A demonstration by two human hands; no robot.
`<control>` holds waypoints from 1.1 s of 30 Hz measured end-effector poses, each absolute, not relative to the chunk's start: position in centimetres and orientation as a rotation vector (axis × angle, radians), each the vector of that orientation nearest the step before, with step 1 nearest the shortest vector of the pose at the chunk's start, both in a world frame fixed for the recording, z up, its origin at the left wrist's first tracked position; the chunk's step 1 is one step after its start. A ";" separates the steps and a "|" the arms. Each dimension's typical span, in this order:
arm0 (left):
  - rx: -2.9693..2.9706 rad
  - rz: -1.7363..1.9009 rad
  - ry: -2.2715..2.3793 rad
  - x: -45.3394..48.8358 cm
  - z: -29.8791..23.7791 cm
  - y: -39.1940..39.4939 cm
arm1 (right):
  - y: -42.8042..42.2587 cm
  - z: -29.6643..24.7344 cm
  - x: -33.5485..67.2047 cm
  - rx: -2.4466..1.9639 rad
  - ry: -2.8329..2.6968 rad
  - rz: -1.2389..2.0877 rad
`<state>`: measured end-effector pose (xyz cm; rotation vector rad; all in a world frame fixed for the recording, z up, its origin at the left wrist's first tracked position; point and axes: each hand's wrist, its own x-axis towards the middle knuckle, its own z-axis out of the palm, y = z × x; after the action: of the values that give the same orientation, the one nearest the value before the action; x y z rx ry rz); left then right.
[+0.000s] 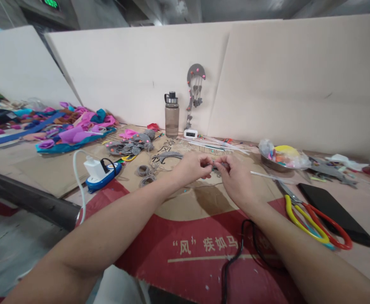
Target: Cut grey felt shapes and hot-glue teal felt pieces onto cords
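Over the cardboard, my left hand point(195, 165) and my right hand point(237, 177) meet, thumbs and fingertips pinched close together. Between them is a small grey piece point(216, 168), mostly covered by the fingers, so its exact shape is hidden. Grey cord point(147, 180) lies in loops left of my left hand, with strands running toward the hands. Just behind the left wrist lies a curved grey felt piece point(171, 155). Farther left is a pile of grey felt pieces point(129, 145) with small coloured balls.
Scissors point(305, 215) and a black phone point(335, 213) lie right of my right arm. A metal bowl point(278, 165) stands behind them. At the back are a water bottle point(172, 116), a small clock point(190, 134) and a hanging grey felt ornament point(196, 76). A blue power strip point(104, 179) sits left.
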<state>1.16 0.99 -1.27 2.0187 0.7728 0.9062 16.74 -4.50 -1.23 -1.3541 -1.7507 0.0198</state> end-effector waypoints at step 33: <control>0.930 1.317 0.467 -0.2 -0.1 3.3 | -11.2 1.6 12.1 -0.452 -2.268 -0.509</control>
<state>-0.23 3.30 -0.10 0.9304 0.4669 1.3175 12.09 -11.17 1.56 -0.4520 -2.2681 -0.5091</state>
